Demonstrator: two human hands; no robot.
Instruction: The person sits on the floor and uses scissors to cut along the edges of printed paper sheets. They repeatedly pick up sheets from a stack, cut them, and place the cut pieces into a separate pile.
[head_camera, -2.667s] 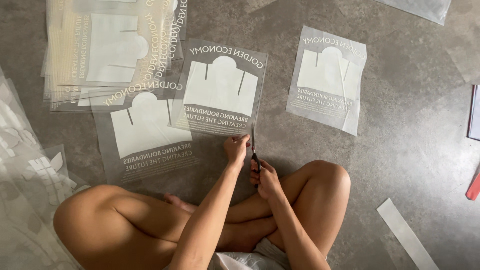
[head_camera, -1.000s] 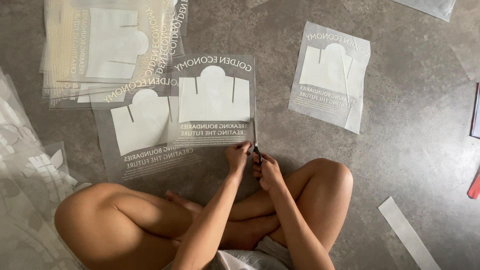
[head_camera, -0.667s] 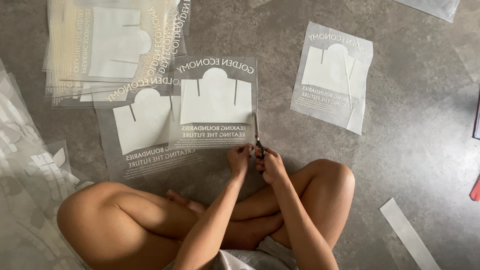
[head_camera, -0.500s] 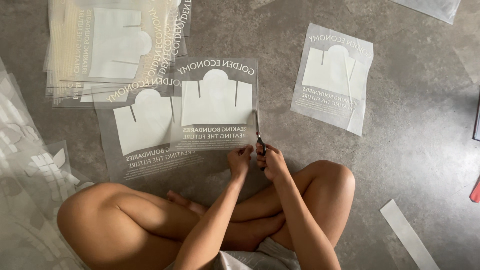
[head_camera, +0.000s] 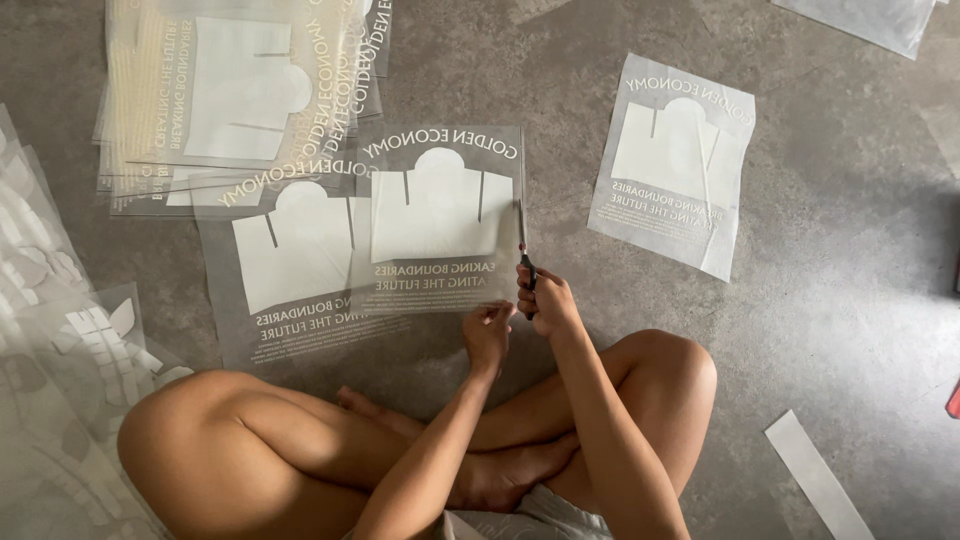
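I sit cross-legged on a grey floor. My right hand (head_camera: 546, 300) grips a pair of scissors (head_camera: 523, 243) whose blades run up the right edge of a clear film sheet (head_camera: 437, 215) printed with a white shape and lettering. My left hand (head_camera: 487, 333) pinches that sheet's lower right corner. The sheet overlaps a similar printed sheet (head_camera: 290, 270) to its left.
A stack of printed film sheets (head_camera: 230, 95) lies at the upper left. One separate printed sheet (head_camera: 672, 165) lies to the right. More patterned film (head_camera: 60, 350) lies at the left edge. A cut strip (head_camera: 815, 475) rests at the lower right. A red object (head_camera: 953, 398) peeks in at the right edge.
The scissors have advanced up the right edge of the sheet. My left hand has stayed at the sheet's lower corner, and the view has shifted slightly.
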